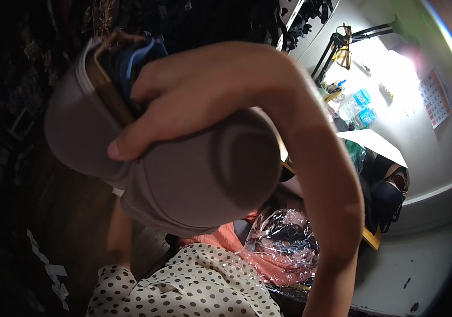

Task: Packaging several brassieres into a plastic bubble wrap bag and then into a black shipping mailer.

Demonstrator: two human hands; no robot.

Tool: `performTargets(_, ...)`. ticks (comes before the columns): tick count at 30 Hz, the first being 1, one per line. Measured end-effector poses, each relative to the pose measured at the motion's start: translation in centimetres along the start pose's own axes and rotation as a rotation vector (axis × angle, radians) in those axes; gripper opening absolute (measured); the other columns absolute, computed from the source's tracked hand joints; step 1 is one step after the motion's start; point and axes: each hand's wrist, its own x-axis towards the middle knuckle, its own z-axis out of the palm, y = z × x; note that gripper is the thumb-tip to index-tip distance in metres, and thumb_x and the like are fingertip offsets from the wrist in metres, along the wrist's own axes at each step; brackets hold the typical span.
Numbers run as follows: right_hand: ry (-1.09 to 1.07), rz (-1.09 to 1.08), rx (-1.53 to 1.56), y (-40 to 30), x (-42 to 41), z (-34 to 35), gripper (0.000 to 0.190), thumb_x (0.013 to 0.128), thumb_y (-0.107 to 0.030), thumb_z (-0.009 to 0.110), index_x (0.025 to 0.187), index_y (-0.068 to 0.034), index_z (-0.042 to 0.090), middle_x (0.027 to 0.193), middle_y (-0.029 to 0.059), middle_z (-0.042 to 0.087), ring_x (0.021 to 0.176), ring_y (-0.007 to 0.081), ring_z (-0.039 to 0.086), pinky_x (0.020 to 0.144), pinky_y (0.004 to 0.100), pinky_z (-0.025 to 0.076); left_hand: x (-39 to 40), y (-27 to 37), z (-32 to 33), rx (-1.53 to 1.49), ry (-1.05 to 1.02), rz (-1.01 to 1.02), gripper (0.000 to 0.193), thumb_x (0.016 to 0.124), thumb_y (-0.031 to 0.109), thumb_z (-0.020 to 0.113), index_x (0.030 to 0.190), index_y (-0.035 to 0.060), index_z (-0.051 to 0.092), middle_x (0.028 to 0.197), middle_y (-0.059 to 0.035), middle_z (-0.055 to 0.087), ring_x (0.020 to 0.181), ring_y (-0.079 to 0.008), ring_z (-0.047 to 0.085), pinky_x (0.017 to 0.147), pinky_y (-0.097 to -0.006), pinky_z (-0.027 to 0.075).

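Observation:
My right hand (194, 87) is raised close to the camera, bent at the wrist and gripping a nested stack of moulded bras. Outermost is a mauve-grey bra (182, 178) with smooth padded cups. Tucked inside it show the edges of a tan bra (107, 93) and a blue bra (140, 51), with dark layers between. My thumb presses into the middle between the grey cups. The forearm of my left arm reaches forward below the stack; its hand is hidden behind the bras.
A clear plastic bag (285, 233) of garments lies on coral cloth (218, 237) by my lap. On the right, dark bras (388, 194) sit near the wall. Beyond stand water bottles (354, 105) under a lit desk lamp (404, 59), with eyeglasses (344, 47) hanging from its arm.

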Motion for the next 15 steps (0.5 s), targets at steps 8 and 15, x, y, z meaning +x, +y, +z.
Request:
performTargets(8,0.099,-0.016,-0.036,13.0,0.6,10.1,0.082,0.072,-0.071,0.053,0.086,0.009,0.062,0.077,0.0195,0.062,0.074,0.0276,0.063,0.066,0.036,0.049,-0.5,2.7,-4.7,-0.857,0.066,-0.719,0.031,0.091,0.021,0.049,0.116,0.0032,0.047,0.108,-0.0096,0.049,0.1,-0.0208,0.046,0.086,-0.0367,0.038)
performTargets(15,0.563,0.203,0.038,22.6,5.0,24.2,0.093,0.042,-0.067,0.077,0.095,0.007,0.055,0.09,0.0205,0.051,0.092,0.0331,0.05,0.081,0.0393,0.042,-11.6,-2.7,2.8,-1.673,-0.223,-1.718,0.035,0.096,0.029,0.036,0.123,0.0091,0.047,0.121,-0.0059,0.054,0.103,-0.0222,0.057,0.079,-0.0368,0.053)
